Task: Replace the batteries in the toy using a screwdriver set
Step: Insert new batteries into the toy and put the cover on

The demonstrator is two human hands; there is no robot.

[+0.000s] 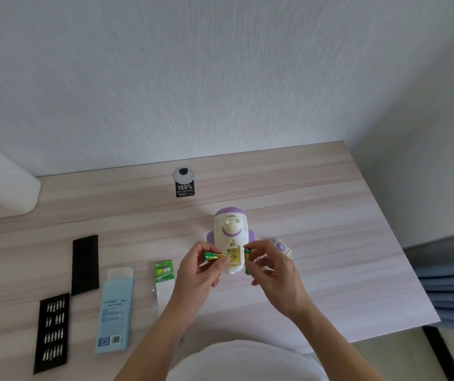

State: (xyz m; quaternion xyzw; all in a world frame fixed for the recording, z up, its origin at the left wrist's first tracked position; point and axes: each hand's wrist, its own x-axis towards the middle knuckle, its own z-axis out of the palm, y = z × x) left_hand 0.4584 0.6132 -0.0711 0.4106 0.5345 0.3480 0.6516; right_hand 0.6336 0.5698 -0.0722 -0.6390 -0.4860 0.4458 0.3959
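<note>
A white and purple toy lies on its back on the wooden desk, its battery compartment open toward me. My left hand pinches a green and gold battery lying sideways at the compartment's left edge. My right hand pinches a second green battery, held upright just right of the compartment. A small white and purple piece lies on the desk behind my right hand.
A green battery pack wrapper lies left of my hands, then a light blue box, a black bit tray with several bits and a black lid. A white container stands far left. The desk edge runs along the right.
</note>
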